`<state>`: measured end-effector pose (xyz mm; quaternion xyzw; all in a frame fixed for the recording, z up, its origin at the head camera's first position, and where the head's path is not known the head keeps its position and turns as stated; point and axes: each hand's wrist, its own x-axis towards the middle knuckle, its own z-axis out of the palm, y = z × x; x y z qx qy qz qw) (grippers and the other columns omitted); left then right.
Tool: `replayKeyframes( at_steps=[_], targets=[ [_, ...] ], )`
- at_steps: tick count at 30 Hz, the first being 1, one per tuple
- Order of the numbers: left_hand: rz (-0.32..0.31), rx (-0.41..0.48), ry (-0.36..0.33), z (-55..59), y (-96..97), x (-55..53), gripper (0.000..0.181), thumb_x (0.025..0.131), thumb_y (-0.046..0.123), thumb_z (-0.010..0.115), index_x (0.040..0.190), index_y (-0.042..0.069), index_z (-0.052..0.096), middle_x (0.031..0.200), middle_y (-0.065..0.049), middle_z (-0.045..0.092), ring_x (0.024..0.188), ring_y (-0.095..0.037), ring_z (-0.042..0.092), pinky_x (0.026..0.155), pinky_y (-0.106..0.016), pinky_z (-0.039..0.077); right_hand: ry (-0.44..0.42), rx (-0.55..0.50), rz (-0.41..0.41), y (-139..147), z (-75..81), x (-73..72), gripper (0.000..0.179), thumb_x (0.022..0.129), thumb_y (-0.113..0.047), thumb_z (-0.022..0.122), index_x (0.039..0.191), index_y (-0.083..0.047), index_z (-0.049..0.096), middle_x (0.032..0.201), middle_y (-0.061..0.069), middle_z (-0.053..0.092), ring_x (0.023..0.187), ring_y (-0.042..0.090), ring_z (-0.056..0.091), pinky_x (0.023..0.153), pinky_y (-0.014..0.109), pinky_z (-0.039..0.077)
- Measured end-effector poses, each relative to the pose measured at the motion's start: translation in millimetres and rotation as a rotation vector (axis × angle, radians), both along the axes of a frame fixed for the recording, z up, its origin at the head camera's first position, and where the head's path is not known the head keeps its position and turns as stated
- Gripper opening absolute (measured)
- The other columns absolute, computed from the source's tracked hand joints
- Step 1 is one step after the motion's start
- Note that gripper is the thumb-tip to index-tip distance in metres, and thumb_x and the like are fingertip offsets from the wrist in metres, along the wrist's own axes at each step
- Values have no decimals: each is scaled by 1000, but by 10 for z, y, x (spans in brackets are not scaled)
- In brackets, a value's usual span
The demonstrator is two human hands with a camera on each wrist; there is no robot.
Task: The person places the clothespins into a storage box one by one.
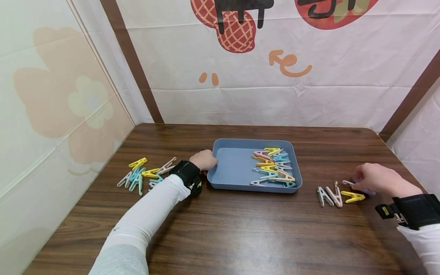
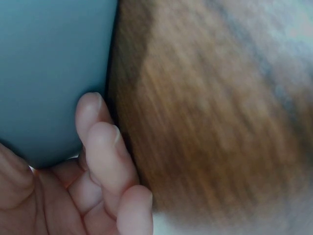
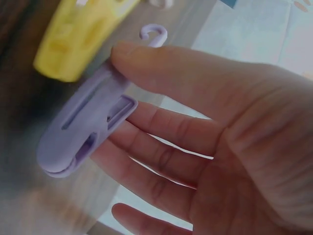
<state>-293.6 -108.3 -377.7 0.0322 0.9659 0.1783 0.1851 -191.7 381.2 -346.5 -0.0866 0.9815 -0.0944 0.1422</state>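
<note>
My left hand (image 1: 204, 160) grips the left wall of a blue-grey tray (image 1: 237, 187). In the left wrist view its fingers (image 2: 110, 152) curl against the outside of the tray (image 2: 49, 73). A heap of coloured clothespins (image 1: 269, 162) lies in the tray's right half. At the right of the table, my right hand (image 1: 378, 178) pinches a purple clothespin (image 3: 80, 122) with a hooked end, its thumb on one side and fingers on the other. Beside it lie a yellow clothespin (image 1: 353, 197), a whitish one (image 1: 336, 196) and a grey one (image 1: 324, 196).
Several blue, yellow and pale clothespins (image 1: 137, 175) lie left of my left forearm on the brown wooden table (image 1: 240, 229). Printed white cloth (image 1: 258, 103) hangs behind the table and along both sides.
</note>
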Motion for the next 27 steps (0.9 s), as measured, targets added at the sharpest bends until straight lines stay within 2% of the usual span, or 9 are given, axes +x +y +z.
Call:
replayKeyframes(
  at_steps=[5, 11, 19, 27],
  targets=[
    [-1, 10, 7, 23, -7, 36, 27, 95, 20, 44, 80, 5, 61, 66, -10, 64, 53, -22, 61, 48, -32, 46, 116, 8, 32, -154, 129, -61, 22, 79, -21, 77, 79, -5, 61, 69, 0, 53, 61, 18, 47, 52, 34, 36],
    [8, 9, 2, 4, -8, 32, 27, 96, 20, 45, 80, 5, 61, 67, -10, 64, 53, -21, 61, 48, -32, 46, 240, 18, 128, -481, 320, -165, 20, 79, -19, 77, 78, -10, 60, 68, -3, 54, 60, 15, 48, 51, 35, 39],
    [11, 5, 6, -18, -6, 5, 29, 96, 22, 45, 79, 5, 62, 64, -10, 64, 51, -21, 60, 47, -32, 46, 311, 33, 264, -1120, 543, -267, 22, 79, -19, 80, 80, -11, 60, 67, -4, 49, 61, 14, 45, 54, 33, 37],
    [4, 5, 6, 13, 3, 16, 29, 96, 22, 45, 79, 5, 61, 63, -10, 63, 49, -20, 58, 46, -32, 45, 346, 37, 431, -1616, 547, -344, 20, 81, -19, 79, 84, -11, 61, 72, -3, 49, 64, 13, 45, 54, 30, 37]
  ],
)
